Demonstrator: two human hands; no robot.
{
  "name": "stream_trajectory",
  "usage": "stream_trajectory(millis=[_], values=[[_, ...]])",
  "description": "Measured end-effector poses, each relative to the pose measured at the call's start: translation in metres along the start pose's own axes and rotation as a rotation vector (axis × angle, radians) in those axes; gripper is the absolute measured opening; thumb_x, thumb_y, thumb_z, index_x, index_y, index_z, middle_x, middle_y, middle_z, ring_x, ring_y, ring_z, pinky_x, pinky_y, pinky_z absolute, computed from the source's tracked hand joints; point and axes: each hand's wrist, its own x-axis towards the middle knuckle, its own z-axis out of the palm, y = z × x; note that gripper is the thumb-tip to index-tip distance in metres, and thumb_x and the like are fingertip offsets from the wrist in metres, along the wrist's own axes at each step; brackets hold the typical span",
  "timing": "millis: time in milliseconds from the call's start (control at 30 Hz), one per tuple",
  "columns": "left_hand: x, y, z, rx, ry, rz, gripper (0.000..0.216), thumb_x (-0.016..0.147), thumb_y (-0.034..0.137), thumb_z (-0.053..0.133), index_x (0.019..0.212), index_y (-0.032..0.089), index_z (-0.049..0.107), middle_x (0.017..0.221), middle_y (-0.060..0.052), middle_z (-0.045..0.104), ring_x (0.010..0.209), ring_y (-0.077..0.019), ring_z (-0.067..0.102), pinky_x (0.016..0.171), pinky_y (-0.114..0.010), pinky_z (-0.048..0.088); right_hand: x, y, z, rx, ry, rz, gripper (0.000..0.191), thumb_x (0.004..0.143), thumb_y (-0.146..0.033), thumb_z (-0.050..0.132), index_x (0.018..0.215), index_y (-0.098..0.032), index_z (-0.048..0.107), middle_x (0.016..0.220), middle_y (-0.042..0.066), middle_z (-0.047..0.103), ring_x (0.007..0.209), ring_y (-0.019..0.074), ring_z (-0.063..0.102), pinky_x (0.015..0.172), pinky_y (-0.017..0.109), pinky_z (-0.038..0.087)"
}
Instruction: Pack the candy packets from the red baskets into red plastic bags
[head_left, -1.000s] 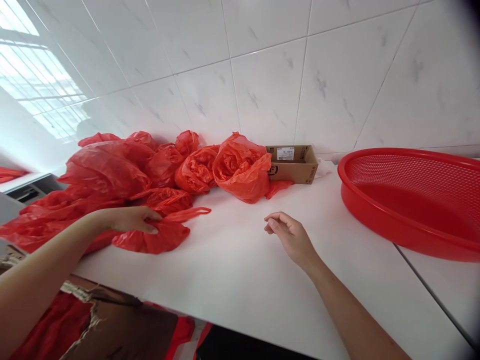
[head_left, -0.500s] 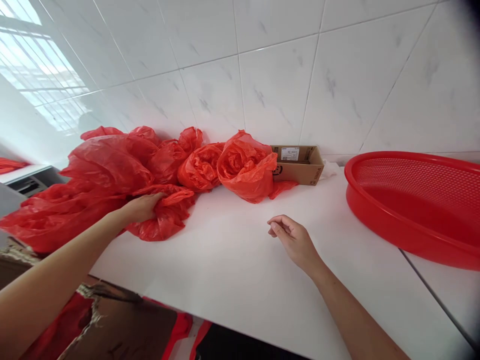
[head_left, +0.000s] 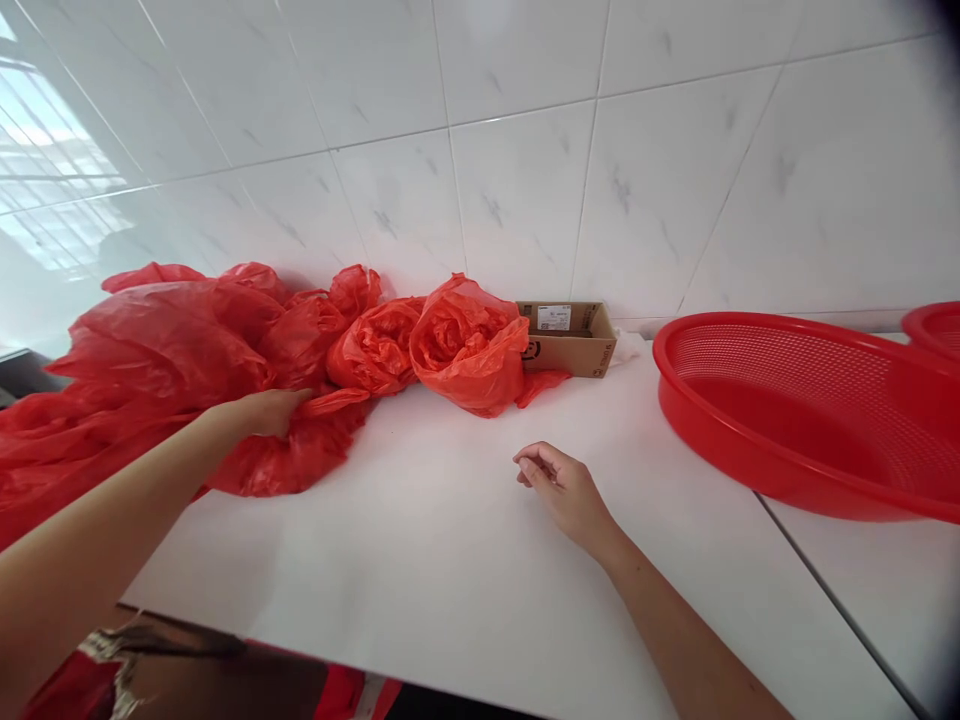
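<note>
My left hand (head_left: 279,412) is closed on the gathered edge of a red plastic bag (head_left: 296,455) at the front of a heap of red bags (head_left: 172,335); the bag's folds hide most of its fingers. Over the middle of the white table (head_left: 420,560) hovers my right hand (head_left: 559,485), its fingers curled in toward the thumb, and I see nothing in it. Two rolled-up red plastic bags, a smaller one (head_left: 375,345) and a larger one (head_left: 469,345), rest behind and between my hands.
A small open cardboard box (head_left: 574,352) stands near the tiled wall (head_left: 517,200). To the right is a large round red plastic basket (head_left: 705,425), with part of a second basket (head_left: 930,325) behind it. Below the table's front edge sits a torn cardboard box (head_left: 225,685).
The view has swung a little to the right, bringing the second basket in. My left hand stays on the red bag, whose edge now stretches rightward past it. My right hand keeps its curl.
</note>
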Motion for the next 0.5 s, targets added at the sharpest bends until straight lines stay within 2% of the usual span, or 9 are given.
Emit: stream_trajectory(millis=[100, 167, 233, 300, 367, 433, 500], values=[[-0.008, 0.027, -0.037, -0.021, -0.006, 0.036, 0.067, 0.043, 0.002, 0.072, 0.109, 0.014, 0.070, 0.097, -0.008, 0.075, 0.085, -0.0301, 0.066, 0.075, -0.035, 0.049, -0.001, -0.001, 0.001, -0.018, -0.008, -0.010, 0.023, 0.092, -0.042, 0.047, 0.090, -0.024, 0.061, 0.085, 0.001, 0.065, 0.085, 0.0182, 0.062, 0.075, 0.031, 0.045], [-0.013, 0.060, -0.062, -0.035, 0.040, 0.142, 0.053, 0.056, 0.016, 0.075, 0.109, 0.022, 0.071, 0.102, -0.004, 0.075, 0.087, -0.0259, 0.066, 0.077, -0.033, 0.048, -0.002, -0.004, 0.002, -0.032, -0.021, -0.027, 0.022, 0.092, -0.041, 0.046, 0.089, -0.024, 0.061, 0.084, 0.001, 0.065, 0.084, 0.0178, 0.062, 0.073, 0.030, 0.044], [-0.011, 0.103, -0.079, -0.052, 0.156, 0.270, 0.040, 0.075, 0.032, 0.068, 0.115, 0.027, 0.067, 0.115, -0.002, 0.071, 0.100, -0.0238, 0.062, 0.088, -0.032, 0.044, -0.004, -0.006, 0.004, -0.042, -0.036, -0.035, 0.021, 0.092, -0.039, 0.046, 0.088, -0.025, 0.061, 0.082, 0.000, 0.064, 0.083, 0.0174, 0.061, 0.070, 0.029, 0.043], [0.000, 0.151, -0.084, -0.069, 0.291, 0.350, 0.033, 0.088, 0.035, 0.053, 0.118, 0.025, 0.064, 0.119, -0.004, 0.068, 0.106, -0.0235, 0.060, 0.092, -0.033, 0.042, -0.005, -0.008, 0.004, -0.052, -0.044, -0.038, 0.021, 0.092, -0.038, 0.046, 0.088, -0.025, 0.061, 0.080, 0.000, 0.064, 0.081, 0.0172, 0.061, 0.069, 0.029, 0.043], [0.020, 0.194, -0.079, -0.081, 0.401, 0.387, 0.038, 0.093, 0.029, 0.046, 0.129, 0.026, 0.057, 0.128, -0.006, 0.063, 0.113, -0.0247, 0.057, 0.096, -0.035, 0.041, -0.004, -0.007, 0.003, -0.072, -0.036, -0.046, 0.021, 0.092, -0.037, 0.045, 0.089, -0.025, 0.062, 0.080, 0.000, 0.064, 0.080, 0.0170, 0.060, 0.068, 0.029, 0.042], [0.044, 0.227, -0.071, -0.086, 0.468, 0.382, 0.046, 0.091, 0.022, 0.050, 0.137, 0.029, 0.049, 0.143, -0.007, 0.049, 0.121, -0.0273, 0.053, 0.097, -0.040, 0.042, -0.003, -0.005, -0.001, -0.093, -0.015, -0.052, 0.020, 0.092, -0.036, 0.045, 0.089, -0.025, 0.062, 0.079, 0.000, 0.064, 0.077, 0.0167, 0.059, 0.067, 0.029, 0.042], [0.065, 0.248, -0.068, -0.094, 0.485, 0.351, 0.045, 0.089, 0.023, 0.058, 0.134, 0.026, 0.052, 0.142, -0.010, 0.048, 0.119, -0.0282, 0.054, 0.097, -0.047, 0.044, 0.000, -0.002, -0.006, -0.112, 0.011, -0.051, 0.020, 0.091, -0.035, 0.045, 0.089, -0.025, 0.062, 0.077, -0.001, 0.064, 0.075, 0.0163, 0.058, 0.066, 0.028, 0.041]])
